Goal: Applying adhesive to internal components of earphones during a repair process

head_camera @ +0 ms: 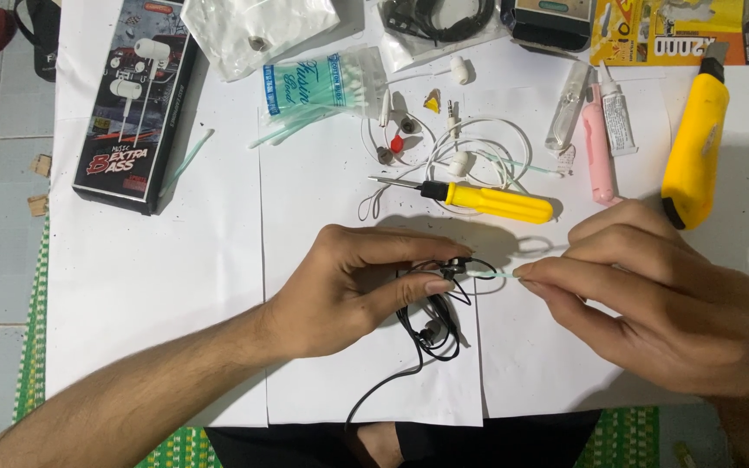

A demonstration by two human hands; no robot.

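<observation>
My left hand (357, 290) pinches a black earbud (457, 267) between thumb and fingers, just above the white paper (218, 260). Its black cable (431, 334) loops below the hand and trails toward the near table edge. My right hand (652, 299) grips a thin pale green cotton swab (496, 274) by its stick. The swab tip touches the earbud. Both hands hover over the middle of the paper, close together.
A yellow-handled screwdriver (487, 201) lies just beyond my hands. White earphones (461, 152) are tangled behind it. A bag of green swabs (322, 87), a black earphone box (136, 95), a yellow utility knife (695, 147), a pink tube (597, 147) and a white glue tube (617, 117) lie around.
</observation>
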